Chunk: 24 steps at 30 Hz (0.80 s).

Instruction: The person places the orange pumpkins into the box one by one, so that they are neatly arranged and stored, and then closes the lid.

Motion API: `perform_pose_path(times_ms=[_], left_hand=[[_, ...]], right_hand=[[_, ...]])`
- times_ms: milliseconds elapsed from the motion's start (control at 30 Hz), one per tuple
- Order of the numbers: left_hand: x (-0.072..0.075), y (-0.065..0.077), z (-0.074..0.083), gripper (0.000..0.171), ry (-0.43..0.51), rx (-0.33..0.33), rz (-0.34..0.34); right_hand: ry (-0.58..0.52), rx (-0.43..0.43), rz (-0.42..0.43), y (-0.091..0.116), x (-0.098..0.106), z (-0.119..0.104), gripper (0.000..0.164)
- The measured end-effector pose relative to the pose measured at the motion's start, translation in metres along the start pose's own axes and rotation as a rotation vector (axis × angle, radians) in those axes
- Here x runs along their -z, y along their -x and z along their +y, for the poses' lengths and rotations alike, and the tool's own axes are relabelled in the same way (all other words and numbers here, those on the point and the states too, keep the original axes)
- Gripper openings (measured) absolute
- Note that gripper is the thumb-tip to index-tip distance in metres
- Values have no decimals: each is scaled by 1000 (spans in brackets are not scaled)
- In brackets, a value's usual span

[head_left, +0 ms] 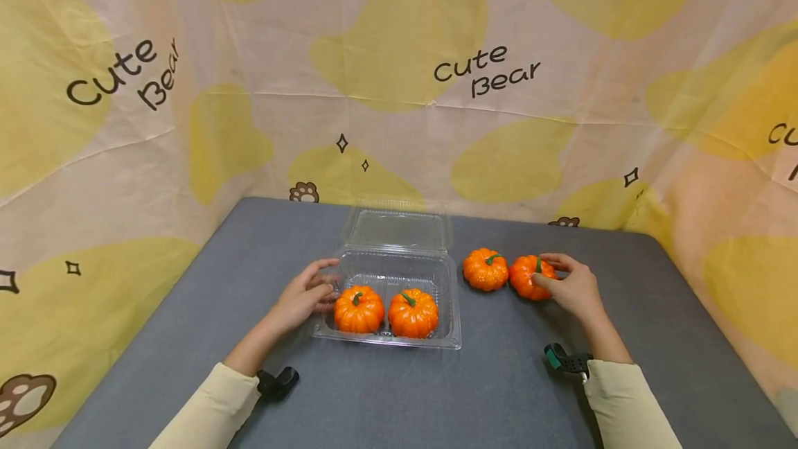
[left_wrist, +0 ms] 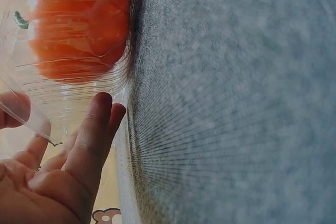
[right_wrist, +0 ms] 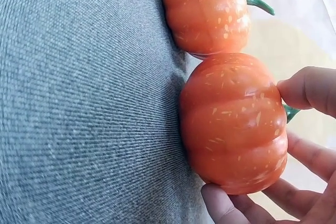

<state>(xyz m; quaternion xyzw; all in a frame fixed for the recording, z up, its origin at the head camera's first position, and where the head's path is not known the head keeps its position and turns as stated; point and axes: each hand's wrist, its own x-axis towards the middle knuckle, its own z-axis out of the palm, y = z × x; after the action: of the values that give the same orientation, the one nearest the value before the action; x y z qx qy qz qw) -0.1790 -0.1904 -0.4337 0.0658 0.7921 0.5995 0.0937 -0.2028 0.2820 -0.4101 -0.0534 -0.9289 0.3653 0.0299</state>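
A clear plastic clamshell box [head_left: 451, 310] lies on the table with its lid [head_left: 399, 231] raised behind it. Inside its front half sit a left pumpkin [head_left: 359, 310] and a right pumpkin [head_left: 414, 314], both small and orange with green stems. My left hand [head_left: 304, 296] is at the box's left rim, its fingers [left_wrist: 92, 129] fairly straight along the outer wall. To the right of the box, my right hand [head_left: 575, 287] holds another orange pumpkin [right_wrist: 236, 124], thumb near the stem and fingers round its side. A fourth pumpkin [head_left: 485, 269] stands just left of it, touching or nearly touching.
The grey tabletop [head_left: 399, 400] stretches in front of the box and to both sides. A patterned cloth backdrop [head_left: 386, 54] rises behind and beside the table. Each wrist carries a dark strap, the left strap [head_left: 278, 383] and the right strap [head_left: 567, 359].
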Motion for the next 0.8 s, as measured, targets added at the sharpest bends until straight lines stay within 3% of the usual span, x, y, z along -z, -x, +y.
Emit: perform_pose_path(times_ms=[267, 800], left_hand=[[1, 1, 1, 49, -6, -6, -9], [1, 1, 1, 50, -1, 1, -3]], right_hand=[[-61, 38, 16, 4, 7, 0, 53], [-98, 109, 46, 6, 23, -23, 52]])
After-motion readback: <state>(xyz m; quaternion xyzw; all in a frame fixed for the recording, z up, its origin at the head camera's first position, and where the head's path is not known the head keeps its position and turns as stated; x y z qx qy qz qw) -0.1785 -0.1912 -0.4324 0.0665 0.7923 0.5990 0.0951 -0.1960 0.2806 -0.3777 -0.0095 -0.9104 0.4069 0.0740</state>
